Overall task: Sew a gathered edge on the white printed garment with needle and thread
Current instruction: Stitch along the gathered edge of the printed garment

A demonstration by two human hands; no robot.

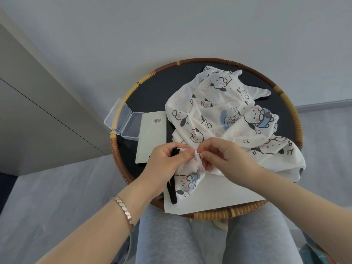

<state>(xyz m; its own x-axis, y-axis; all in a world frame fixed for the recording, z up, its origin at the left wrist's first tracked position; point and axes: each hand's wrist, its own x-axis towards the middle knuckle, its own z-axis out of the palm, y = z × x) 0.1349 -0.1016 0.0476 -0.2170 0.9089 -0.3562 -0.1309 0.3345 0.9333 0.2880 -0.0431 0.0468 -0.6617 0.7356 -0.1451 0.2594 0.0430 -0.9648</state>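
Note:
The white printed garment (224, 115), covered in cartoon dog faces, lies crumpled across the round table (152, 86). Its near edge is bunched into a gathered tuft (197, 155) between my hands. My left hand (167, 161) pinches that bunched edge from the left. A black strap (172, 189) of the garment runs under this hand and hangs down. My right hand (222, 155) pinches at the tuft from the right, fingertips together. Needle and thread are too small to make out.
The table has a woven rattan rim (213, 213) and a dark top. An open clear plastic box (123, 121) sits at its left, beside a white card with a barcode (152, 138). A white sheet (213, 195) lies under the garment's near end. My knees are below the table.

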